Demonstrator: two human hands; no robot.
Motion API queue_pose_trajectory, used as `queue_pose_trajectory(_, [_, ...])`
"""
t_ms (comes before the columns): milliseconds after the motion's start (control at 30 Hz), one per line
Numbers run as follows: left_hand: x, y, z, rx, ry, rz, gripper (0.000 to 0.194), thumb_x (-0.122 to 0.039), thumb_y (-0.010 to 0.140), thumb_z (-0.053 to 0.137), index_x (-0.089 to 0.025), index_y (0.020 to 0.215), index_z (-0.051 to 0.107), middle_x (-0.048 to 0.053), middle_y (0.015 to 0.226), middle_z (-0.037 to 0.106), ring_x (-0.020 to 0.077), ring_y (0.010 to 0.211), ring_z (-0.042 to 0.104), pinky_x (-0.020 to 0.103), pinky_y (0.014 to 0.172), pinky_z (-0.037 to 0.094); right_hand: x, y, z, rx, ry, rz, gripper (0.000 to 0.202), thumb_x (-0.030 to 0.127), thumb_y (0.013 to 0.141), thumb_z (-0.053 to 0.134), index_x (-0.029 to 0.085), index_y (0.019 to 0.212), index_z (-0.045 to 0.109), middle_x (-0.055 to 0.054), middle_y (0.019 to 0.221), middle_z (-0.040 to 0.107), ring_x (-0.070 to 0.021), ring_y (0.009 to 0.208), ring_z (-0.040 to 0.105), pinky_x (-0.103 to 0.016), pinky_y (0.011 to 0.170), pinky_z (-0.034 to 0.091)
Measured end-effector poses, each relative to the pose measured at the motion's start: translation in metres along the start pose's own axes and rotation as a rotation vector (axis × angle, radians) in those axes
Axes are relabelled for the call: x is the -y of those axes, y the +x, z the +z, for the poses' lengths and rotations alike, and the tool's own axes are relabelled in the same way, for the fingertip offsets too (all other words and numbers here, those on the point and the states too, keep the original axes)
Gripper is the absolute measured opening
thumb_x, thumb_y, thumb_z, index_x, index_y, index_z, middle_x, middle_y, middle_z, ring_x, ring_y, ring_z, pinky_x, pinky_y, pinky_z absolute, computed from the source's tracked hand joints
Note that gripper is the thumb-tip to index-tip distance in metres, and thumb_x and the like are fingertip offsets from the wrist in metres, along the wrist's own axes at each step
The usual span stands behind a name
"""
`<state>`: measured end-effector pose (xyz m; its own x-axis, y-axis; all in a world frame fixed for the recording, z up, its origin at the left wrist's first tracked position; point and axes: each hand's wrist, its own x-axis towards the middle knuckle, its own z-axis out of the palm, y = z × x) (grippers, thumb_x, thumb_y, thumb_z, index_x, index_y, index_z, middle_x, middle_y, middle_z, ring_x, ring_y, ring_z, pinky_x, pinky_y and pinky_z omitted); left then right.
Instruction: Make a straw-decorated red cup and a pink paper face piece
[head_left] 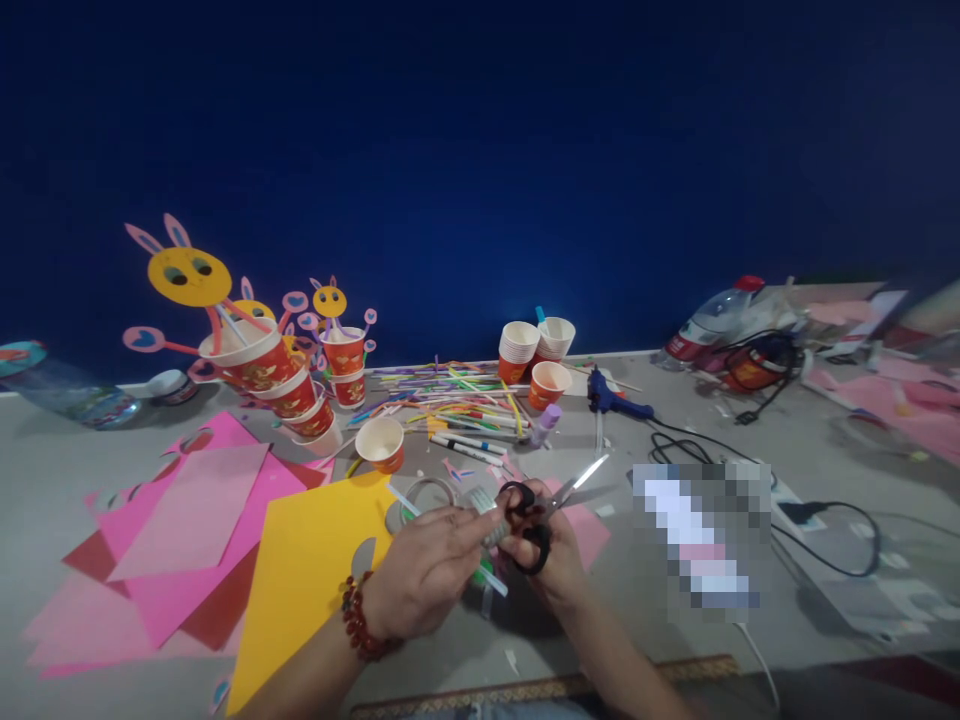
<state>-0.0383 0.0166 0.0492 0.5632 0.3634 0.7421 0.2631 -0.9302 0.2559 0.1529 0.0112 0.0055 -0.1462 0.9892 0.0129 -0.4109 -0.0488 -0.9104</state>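
Note:
Black-handled scissors [534,525] are held in my right hand [559,560], its fingers closed around the handles, with the blades slanting up to the right. My left hand [431,565], wearing a beaded bracelet [358,617], is closed beside the scissors on a small pale ribbed item [484,512] that I cannot make out well. Below the hands lies a pale strip [491,580] with something green near it. Partly under my left forearm is a yellow sheet [307,560].
Pink and red paper [195,510] spreads at left, near stacked red cups with rabbit faces [189,277]. Behind my hands are colourful sticks [457,395], markers [469,450], paper cups [381,443] and a blue glue gun [615,397]. Bottles [705,325] and cables [847,508] lie right.

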Motion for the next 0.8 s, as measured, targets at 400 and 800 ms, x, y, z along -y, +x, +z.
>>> queue_pose_trajectory(400, [-0.001, -0.002, 0.006, -0.006, 0.057, 0.055, 0.029, -0.011, 0.1, 0.041, -0.012, 0.126, 0.053, 0.016, 0.124, 0.071, 0.0216, 0.119, 0.062, 0.036, 0.099, 0.053, 0.003, -0.005, 0.001, -0.014, 0.107, 0.023, 0.043, 0.033, 0.066, 0.089, 0.024, 0.092, 0.056, 0.002, 0.083, 0.061, -0.0102, 0.062, 0.054, -0.019, 0.053, 0.049])
queue_pose_trajectory(800, [-0.004, -0.004, 0.015, 0.12, 0.121, -0.087, 0.032, -0.022, 0.102, 0.045, -0.021, 0.132, 0.055, 0.012, 0.129, 0.068, 0.0207, 0.113, 0.063, 0.034, 0.096, 0.052, 0.003, -0.003, -0.006, -0.023, 0.094, -0.072, 0.047, 0.043, 0.066, 0.092, 0.024, 0.097, 0.062, 0.002, 0.086, 0.061, -0.0132, 0.073, 0.056, -0.022, 0.066, 0.049])
